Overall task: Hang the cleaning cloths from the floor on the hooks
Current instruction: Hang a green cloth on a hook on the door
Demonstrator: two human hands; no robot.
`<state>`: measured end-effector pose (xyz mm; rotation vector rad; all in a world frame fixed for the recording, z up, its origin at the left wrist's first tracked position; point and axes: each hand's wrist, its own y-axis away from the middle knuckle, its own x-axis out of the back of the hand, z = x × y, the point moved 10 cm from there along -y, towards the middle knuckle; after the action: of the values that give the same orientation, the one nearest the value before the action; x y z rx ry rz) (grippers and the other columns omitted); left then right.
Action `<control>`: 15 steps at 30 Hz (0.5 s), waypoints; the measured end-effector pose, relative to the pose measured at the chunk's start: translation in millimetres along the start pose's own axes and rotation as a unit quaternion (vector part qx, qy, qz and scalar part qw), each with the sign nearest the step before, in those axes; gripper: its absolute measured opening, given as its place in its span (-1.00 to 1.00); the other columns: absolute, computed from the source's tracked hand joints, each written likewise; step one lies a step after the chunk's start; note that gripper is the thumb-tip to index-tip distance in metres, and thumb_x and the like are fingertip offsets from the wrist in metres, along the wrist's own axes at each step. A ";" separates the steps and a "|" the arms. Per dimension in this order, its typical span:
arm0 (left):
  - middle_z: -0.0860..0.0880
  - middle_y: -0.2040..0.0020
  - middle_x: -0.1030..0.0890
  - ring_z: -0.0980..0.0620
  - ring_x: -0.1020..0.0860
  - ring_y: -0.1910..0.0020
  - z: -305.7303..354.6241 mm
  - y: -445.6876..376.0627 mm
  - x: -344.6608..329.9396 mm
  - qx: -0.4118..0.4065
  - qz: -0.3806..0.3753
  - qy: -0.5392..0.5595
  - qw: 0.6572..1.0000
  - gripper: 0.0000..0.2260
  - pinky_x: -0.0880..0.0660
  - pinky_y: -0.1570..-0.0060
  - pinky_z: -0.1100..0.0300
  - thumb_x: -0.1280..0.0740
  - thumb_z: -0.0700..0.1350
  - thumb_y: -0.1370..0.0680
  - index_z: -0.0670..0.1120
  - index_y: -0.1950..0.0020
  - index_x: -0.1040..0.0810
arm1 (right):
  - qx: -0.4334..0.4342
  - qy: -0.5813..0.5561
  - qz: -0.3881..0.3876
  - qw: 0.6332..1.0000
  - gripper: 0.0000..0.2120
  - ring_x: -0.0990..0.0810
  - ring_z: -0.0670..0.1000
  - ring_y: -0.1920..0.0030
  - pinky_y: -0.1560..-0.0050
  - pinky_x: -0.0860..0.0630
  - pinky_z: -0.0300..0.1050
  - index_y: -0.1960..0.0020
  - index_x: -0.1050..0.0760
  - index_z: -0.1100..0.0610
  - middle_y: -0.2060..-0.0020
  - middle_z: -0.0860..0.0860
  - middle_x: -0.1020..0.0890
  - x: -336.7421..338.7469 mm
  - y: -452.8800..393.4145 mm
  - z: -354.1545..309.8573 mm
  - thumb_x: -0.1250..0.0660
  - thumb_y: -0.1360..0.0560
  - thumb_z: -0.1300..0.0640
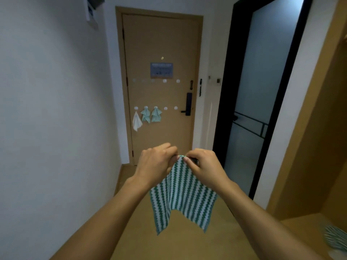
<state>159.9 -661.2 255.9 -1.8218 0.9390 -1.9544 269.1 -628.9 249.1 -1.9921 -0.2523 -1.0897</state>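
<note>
A green-and-white zigzag striped cloth (183, 194) hangs in the air in front of me. My left hand (156, 163) and my right hand (205, 166) both pinch its top edge close together. On the door ahead, the lower row of white hooks carries a white cloth (137, 121) and two green striped cloths (146, 114) (156, 114). Two bare hooks (165, 108) (176, 108) follow to their right. An upper row of hooks (164, 81) holds nothing. More striped cloths (336, 238) lie on the floor at the lower right edge.
The brown door (161, 44) closes off a narrow hallway, with a black handle and lock (188, 104) on its right side. A white wall runs along the left. A dark-framed frosted glass door (262, 91) stands on the right, then a wooden panel.
</note>
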 end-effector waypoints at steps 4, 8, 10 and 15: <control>0.05 0.14 -0.46 -0.04 -0.52 0.24 -38.2 -39.4 -27.1 -0.008 0.009 0.025 1.000 -0.84 -0.48 0.36 0.02 -0.20 0.09 -0.62 0.05 0.08 -0.43 | -0.026 0.000 0.015 1.000 -0.77 -0.50 -0.05 0.25 0.20 -0.43 -0.09 0.12 -0.60 0.12 0.29 -0.03 -0.57 -23.4 -47.7 25.3 -0.25 -0.60 0.04; 0.07 0.19 -0.50 -0.02 -0.54 0.24 -69.4 -68.9 -63.1 -0.009 0.009 0.036 0.999 -0.85 -0.39 0.41 0.11 -0.22 0.09 -0.60 0.06 0.09 -0.45 | -0.053 -0.007 0.025 0.998 -0.78 -0.51 -0.07 0.24 0.19 -0.46 -0.09 0.09 -0.61 0.08 0.28 -0.07 -0.57 -51.1 -86.5 57.7 -0.25 -0.59 0.02; 0.08 0.20 -0.53 0.00 -0.55 0.22 -85.5 -83.7 -82.8 -0.007 0.006 0.038 0.999 -0.84 -0.34 0.41 0.13 -0.21 0.11 -0.60 0.06 0.08 -0.46 | -0.063 -0.012 0.025 0.998 -0.79 -0.51 -0.08 0.23 0.18 -0.46 -0.09 0.08 -0.62 0.07 0.27 -0.08 -0.58 -66.8 -105.3 74.7 -0.25 -0.59 0.02; 0.10 0.20 -0.56 0.01 -0.57 0.19 -125.3 -125.3 -133.5 0.002 -0.009 0.027 1.000 -0.84 -0.31 0.39 0.15 -0.22 0.12 -0.60 0.07 0.07 -0.47 | -0.067 -0.037 0.034 0.997 -0.80 -0.50 -0.11 0.26 0.22 -0.40 -0.15 0.12 -0.63 0.07 0.32 -0.13 -0.54 -104.5 -154.6 120.0 -0.27 -0.57 0.03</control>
<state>83.8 -453.6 237.1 -1.7904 0.9377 -2.0239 198.3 -420.3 223.5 -2.1462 -0.1515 -1.0138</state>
